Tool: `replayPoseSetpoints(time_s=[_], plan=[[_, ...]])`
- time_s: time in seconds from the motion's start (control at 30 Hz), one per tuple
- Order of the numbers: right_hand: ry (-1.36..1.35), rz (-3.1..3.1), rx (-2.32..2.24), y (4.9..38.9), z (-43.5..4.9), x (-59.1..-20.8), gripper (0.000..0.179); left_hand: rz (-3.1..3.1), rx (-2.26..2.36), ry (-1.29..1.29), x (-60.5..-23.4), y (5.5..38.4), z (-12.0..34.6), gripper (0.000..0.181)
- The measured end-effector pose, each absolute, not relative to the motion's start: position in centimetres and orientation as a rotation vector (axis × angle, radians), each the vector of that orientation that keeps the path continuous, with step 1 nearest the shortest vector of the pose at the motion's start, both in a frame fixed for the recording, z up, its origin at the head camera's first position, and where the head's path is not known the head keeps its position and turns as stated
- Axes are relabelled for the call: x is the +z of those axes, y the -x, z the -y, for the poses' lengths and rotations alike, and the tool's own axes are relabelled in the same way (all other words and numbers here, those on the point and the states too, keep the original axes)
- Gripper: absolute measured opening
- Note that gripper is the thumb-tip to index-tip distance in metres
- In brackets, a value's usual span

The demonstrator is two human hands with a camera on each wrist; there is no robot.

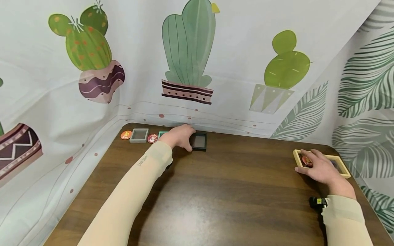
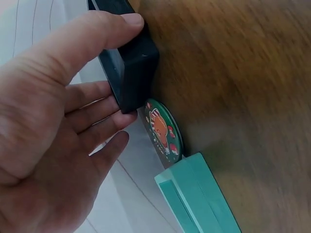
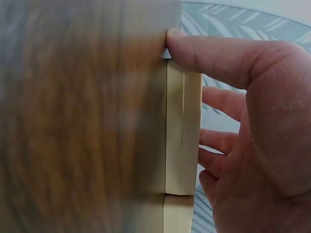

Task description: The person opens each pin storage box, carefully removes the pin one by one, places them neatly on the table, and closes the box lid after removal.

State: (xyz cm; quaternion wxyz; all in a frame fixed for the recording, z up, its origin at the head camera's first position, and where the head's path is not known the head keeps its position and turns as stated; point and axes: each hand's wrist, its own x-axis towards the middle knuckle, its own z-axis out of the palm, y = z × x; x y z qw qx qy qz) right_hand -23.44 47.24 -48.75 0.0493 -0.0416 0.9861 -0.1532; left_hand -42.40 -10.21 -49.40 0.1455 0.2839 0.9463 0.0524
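My left hand (image 1: 180,136) holds a small black rectangular tray (image 1: 201,149) at the back of the table. In the left wrist view its thumb lies on one side of the black tray (image 2: 141,63) and the fingers touch the opposite side. Beside that tray are a green round badge (image 2: 163,132) and a teal tray (image 2: 201,194). Over at the right, my right hand (image 1: 321,169) grips a pale yellow tray (image 3: 182,126), thumb at its corner and fingers along the far side. A red round badge (image 1: 306,161) shows inside it, partly covered by the hand.
A second pale yellow tray (image 1: 345,166) adjoins the first at the right. Along the back left edge lie an orange round badge (image 1: 126,135), a grey tray (image 1: 131,136) and a red round badge (image 1: 152,138). A printed cloth (image 1: 138,68) hangs behind the brown table (image 1: 240,191).
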Motion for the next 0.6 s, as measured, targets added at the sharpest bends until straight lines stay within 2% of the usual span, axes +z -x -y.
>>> replayPoseSetpoints(time_s=[0.33, 0.6], plan=[[0.132, -3.039, -0.473, 23.4, -46.9, -48.6, 0.106, -2.728, 0.047, -0.787, -45.0, 38.5, 9.1, 0.084], [0.123, -3.071, -0.458, 23.5, -46.3, -48.5, 0.110, -2.718, 0.036, -0.767, -44.3, 38.0, 8.9, 0.085]])
